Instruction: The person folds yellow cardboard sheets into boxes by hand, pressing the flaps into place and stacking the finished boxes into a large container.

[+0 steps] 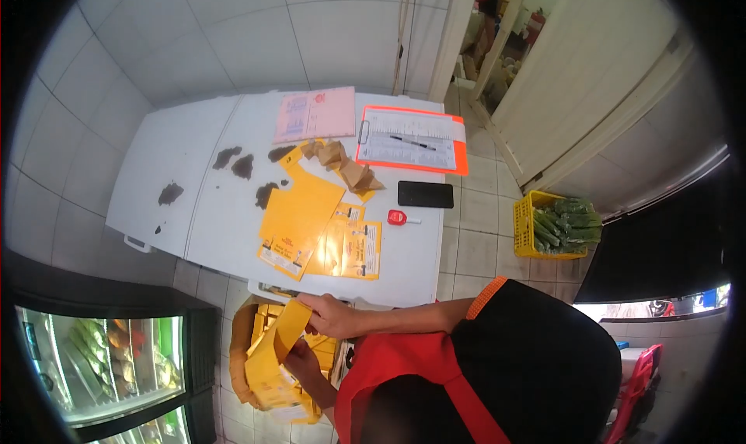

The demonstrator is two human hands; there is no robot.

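My right hand (330,317) is closed on the upper edge of a yellow printed carton (292,327), which looks flat and bent. Just below, my left hand (301,360) grips the same carton, with its fingers partly hidden. Both hands are over an open brown cardboard box (239,358) filled with more yellow cartons (272,386). On the white table (412,269) beside them lie several flat yellow cartons (303,211), overlapping, with a crumpled brown paper strip (346,166) on top.
On the table are a pink printed sheet (315,115), an orange clipboard (462,145) with a pen (412,142), a black phone (425,194) and a red-and-white item (397,218). A glass-door fridge (116,358) stands left; a yellow crate (524,226) of greens sits right.
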